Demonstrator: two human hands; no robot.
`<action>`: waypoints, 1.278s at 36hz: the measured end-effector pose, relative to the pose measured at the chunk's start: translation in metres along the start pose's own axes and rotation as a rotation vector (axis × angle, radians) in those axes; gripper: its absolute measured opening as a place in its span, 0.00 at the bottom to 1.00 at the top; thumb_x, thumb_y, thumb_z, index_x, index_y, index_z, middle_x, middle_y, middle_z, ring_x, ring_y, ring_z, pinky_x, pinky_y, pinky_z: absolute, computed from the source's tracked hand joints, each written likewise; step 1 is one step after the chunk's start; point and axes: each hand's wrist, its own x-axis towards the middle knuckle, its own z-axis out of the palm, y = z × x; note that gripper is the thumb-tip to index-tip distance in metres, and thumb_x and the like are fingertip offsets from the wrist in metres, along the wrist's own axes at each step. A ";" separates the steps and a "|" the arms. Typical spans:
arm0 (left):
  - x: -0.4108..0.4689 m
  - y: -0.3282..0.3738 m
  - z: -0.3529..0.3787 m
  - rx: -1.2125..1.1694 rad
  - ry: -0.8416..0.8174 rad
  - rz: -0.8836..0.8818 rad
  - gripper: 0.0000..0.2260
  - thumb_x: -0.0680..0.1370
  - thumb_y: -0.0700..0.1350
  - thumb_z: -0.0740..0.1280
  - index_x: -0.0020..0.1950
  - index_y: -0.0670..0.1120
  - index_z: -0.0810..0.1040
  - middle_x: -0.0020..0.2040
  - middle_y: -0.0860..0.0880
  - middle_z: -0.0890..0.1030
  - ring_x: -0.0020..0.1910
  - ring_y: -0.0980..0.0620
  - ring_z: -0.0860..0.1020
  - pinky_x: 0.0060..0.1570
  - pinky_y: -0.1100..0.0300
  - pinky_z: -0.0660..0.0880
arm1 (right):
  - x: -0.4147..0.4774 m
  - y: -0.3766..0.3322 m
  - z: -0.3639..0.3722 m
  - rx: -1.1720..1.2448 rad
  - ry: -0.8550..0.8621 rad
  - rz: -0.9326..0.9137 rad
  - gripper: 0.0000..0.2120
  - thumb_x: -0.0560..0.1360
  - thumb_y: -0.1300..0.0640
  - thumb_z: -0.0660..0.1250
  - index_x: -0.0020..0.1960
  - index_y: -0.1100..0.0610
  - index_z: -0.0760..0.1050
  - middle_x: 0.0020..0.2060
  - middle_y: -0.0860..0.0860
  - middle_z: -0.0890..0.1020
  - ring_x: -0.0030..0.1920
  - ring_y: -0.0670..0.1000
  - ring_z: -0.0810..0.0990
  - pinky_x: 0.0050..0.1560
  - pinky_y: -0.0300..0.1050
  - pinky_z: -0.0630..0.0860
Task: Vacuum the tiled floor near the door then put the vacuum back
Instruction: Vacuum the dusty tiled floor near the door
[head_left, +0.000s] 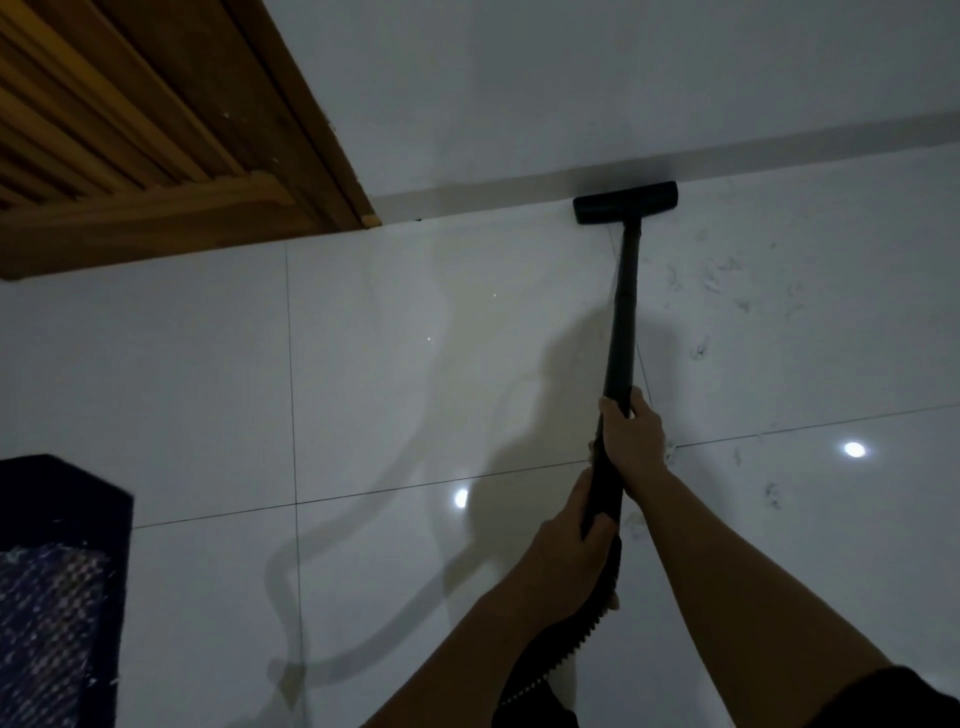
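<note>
Two-handed hold: right grip (631, 431) clamped on vacuum wand (623, 312) farther up, left grip (571, 540) clamped nearer us. Long axis near-to-far; floor head (626, 202) far, against skirting (467, 192). We judge next sweep goes right, toward hair scraps (717, 280).

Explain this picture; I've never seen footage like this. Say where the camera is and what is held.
There is no machine: one camera worn on a person's head looks down at their own arms. The right hand grips the black vacuum wand higher up, the left hand lower, near the ribbed hose. The floor head rests on the white tiled floor against the wall's base, right of a wooden door. Dark specks lie on the tiles; a dark mat sits lower left.
</note>
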 end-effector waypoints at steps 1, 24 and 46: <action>0.002 0.002 0.000 -0.010 -0.008 -0.001 0.23 0.83 0.44 0.51 0.75 0.59 0.49 0.40 0.51 0.74 0.27 0.60 0.74 0.27 0.73 0.71 | 0.002 -0.002 -0.001 -0.003 0.003 -0.003 0.08 0.79 0.60 0.62 0.57 0.61 0.71 0.33 0.58 0.74 0.25 0.54 0.74 0.25 0.43 0.74; 0.036 0.011 0.030 0.061 -0.059 0.010 0.24 0.83 0.47 0.52 0.77 0.56 0.49 0.38 0.49 0.76 0.29 0.58 0.72 0.28 0.72 0.69 | 0.030 0.004 -0.047 0.006 0.117 0.002 0.11 0.78 0.56 0.63 0.58 0.58 0.72 0.37 0.60 0.75 0.31 0.56 0.76 0.36 0.49 0.76; -0.003 0.005 0.041 0.069 -0.086 0.001 0.24 0.82 0.48 0.52 0.77 0.58 0.49 0.40 0.45 0.77 0.32 0.52 0.74 0.36 0.56 0.76 | -0.015 0.012 -0.057 0.063 0.095 0.032 0.08 0.79 0.58 0.62 0.56 0.59 0.72 0.34 0.58 0.74 0.27 0.55 0.75 0.31 0.47 0.75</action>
